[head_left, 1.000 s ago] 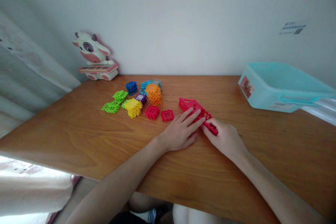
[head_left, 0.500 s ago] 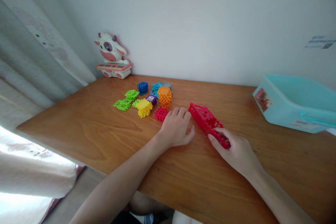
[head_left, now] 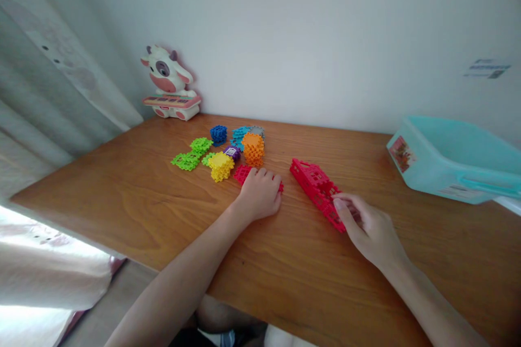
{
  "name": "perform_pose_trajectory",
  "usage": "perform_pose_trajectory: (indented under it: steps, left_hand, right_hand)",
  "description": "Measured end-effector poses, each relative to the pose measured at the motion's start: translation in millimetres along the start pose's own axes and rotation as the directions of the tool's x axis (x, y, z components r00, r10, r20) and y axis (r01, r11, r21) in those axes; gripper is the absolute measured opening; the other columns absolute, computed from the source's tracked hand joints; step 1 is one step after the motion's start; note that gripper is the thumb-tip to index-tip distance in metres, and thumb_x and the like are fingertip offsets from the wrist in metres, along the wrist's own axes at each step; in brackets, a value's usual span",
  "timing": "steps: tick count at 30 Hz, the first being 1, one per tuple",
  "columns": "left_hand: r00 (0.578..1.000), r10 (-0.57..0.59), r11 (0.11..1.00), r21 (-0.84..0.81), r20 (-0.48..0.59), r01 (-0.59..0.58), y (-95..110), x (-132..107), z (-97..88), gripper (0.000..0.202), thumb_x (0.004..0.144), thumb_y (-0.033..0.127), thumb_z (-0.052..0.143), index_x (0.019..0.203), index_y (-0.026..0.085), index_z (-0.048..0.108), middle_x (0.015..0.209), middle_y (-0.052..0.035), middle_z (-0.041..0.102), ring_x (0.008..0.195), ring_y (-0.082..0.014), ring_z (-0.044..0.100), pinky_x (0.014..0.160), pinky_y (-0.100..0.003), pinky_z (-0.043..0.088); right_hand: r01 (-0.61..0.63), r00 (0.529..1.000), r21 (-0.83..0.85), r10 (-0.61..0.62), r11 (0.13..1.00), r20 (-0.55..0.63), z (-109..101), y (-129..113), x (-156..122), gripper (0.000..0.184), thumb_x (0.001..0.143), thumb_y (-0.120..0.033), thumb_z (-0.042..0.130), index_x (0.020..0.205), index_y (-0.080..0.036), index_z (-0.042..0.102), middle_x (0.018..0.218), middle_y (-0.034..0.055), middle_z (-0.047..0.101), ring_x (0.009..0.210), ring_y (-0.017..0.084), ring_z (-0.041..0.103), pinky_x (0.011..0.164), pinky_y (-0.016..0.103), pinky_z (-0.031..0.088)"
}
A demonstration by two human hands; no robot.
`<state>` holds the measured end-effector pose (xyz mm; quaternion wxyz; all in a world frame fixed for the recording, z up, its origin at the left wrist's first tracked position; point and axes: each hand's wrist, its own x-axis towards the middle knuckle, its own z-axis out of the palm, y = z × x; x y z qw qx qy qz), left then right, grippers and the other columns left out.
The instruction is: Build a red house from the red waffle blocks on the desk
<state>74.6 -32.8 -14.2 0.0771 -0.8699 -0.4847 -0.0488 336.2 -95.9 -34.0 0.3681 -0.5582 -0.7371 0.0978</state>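
My left hand is closed over small red lattice tiles lying on the table. Red shows on both sides of its curled fingers; how many pieces are under them is hidden. To the right, a long red construction of joined lattice tiles, like an open tray with low walls, lies slanted on the tabletop. My right hand pinches the near right edge of this construction between thumb and forefinger. Beyond my left hand stand a yellow tile stack and an orange tile stack.
Green tiles, a purple tile stack, a dark blue stack and light blue tiles lie farther back. A cow toy keyboard stands at the rear left. A turquoise bin sits on the right.
My left hand has come down and closed over the red tiles. My right hand has shifted its fingers from the near end of the red construction to its right edge.
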Motion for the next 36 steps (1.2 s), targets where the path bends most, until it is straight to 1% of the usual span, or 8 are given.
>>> perform_pose_trajectory:
  steps: [11,15,19,22,28,32,34,36]
  left_hand:
    - [0.994,0.091,0.992,-0.077,-0.063,-0.095,6.7,0.1,4.5,0.031,0.098,0.041,0.055,0.113,0.016,0.065,0.109,-0.0125,0.071,0.102,-0.0306,0.066,0.091,-0.044,0.05]
    - [0.99,0.108,0.988,-0.096,-0.095,-0.117,9.0,0.8,5.1,0.032,0.098,0.043,0.056,0.114,0.017,0.065,0.111,-0.0117,0.07,0.101,-0.0291,0.066,0.09,-0.042,0.052]
    - [0.981,0.149,0.976,-0.141,-0.128,-0.167,11.0,1.9,7.0,0.036,0.097,0.046,0.056,0.118,0.018,0.065,0.109,-0.011,0.07,0.097,-0.0286,0.068,0.088,-0.042,0.055]
    - [0.963,0.195,0.953,-0.195,-0.184,-0.23,12.6,2.3,12.7,0.037,0.097,0.048,0.056,0.116,0.018,0.065,0.11,-0.0114,0.071,0.099,-0.0275,0.069,0.088,-0.041,0.057]
    - [0.94,0.218,0.905,-0.306,-0.264,-0.296,16.3,1.5,27.4,0.034,0.097,0.046,0.057,0.12,0.022,0.063,0.114,-0.0083,0.074,0.1,-0.0243,0.071,0.087,-0.037,0.059]
    - [0.928,0.218,0.896,-0.315,-0.303,-0.314,17.6,1.5,34.2,0.031,0.094,0.043,0.057,0.118,0.025,0.064,0.113,-0.0067,0.075,0.1,-0.0263,0.072,0.086,-0.04,0.061]
    - [0.937,0.214,0.896,-0.326,-0.276,-0.301,17.7,2.1,36.1,0.028,0.093,0.04,0.057,0.118,0.029,0.064,0.114,-0.0046,0.075,0.101,-0.0271,0.072,0.087,-0.041,0.062]
    - [0.949,0.206,0.904,-0.325,-0.239,-0.278,17.9,2.7,35.8,0.027,0.091,0.036,0.057,0.116,0.032,0.066,0.114,-0.003,0.076,0.102,-0.0284,0.072,0.089,-0.044,0.061]
  right_hand:
    - [0.027,0.999,-0.002,-0.027,1.0,-0.036,-0.7,-7.4,-0.1,0.023,0.103,-0.039,0.051,0.105,-0.022,0.065,0.088,0.0048,0.074,0.071,0.017,0.07,0.065,0.029,0.054]
    - [0.097,0.99,-0.004,-0.097,0.995,-0.104,-4.3,-13.4,0.8,0.018,0.103,-0.034,0.051,0.097,-0.022,0.064,0.088,0.0056,0.071,0.075,0.018,0.067,0.067,0.029,0.053]
    - [0.265,0.94,0.036,-0.249,0.964,-0.234,-9.9,-21.4,-1.7,0.016,0.099,-0.026,0.054,0.085,-0.022,0.061,0.085,0.0063,0.068,0.079,0.019,0.066,0.068,0.03,0.052]
    - [0.354,0.907,0.088,-0.318,0.931,-0.275,-13.6,-27.2,-3.8,0.018,0.097,-0.027,0.057,0.079,-0.021,0.06,0.081,0.0054,0.066,0.078,0.019,0.065,0.071,0.032,0.052]
    - [0.43,0.877,0.189,-0.358,0.883,-0.321,-19.8,-39.3,9.3,0.037,0.102,-0.04,0.049,0.072,-0.021,0.06,0.074,0.0024,0.064,0.067,0.014,0.061,0.065,0.029,0.049]
    - [0.553,0.814,0.263,-0.445,0.791,-0.372,-19.2,-54.1,21.7,0.052,0.105,-0.054,0.04,0.07,-0.021,0.059,0.069,-0.0002,0.063,0.061,0.012,0.058,0.062,0.028,0.049]
    - [0.579,0.794,0.274,-0.456,0.768,-0.401,-17.9,-63.0,21.4,0.049,0.104,-0.051,0.048,0.066,-0.022,0.056,0.068,-0.0031,0.063,0.06,0.011,0.057,0.064,0.028,0.051]
    - [0.578,0.802,0.217,-0.499,0.787,-0.329,-18.2,-73.0,16.0,0.044,0.099,-0.043,0.061,0.061,-0.023,0.053,0.072,-0.0048,0.065,0.062,0.01,0.058,0.067,0.027,0.053]
